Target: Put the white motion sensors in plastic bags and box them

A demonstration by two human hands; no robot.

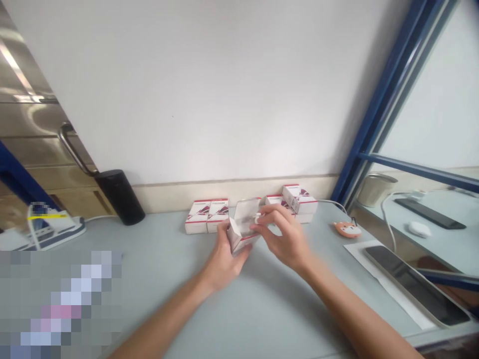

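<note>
My left hand [224, 262] is wrapped round a small white and red carton [242, 242], held tilted above the table with its lid flap standing up. At the carton's mouth, my right hand [282, 234] pinches a small white piece [257, 218] between thumb and fingers. What kind of piece it is I cannot make out. Just behind the hands stand more cartons of the same print: a pair [207, 214] to the left and a stacked group [299, 199] to the right, partly hidden by my right hand.
The grey table [149, 279] backs onto a white wall. At the left stand a black cylinder [119, 197] and a power strip [67, 234]. To the right lie an orange animal-faced pouch [347, 229], a white sheet [374, 274] and a phone [415, 284], beside a blue-framed glass panel.
</note>
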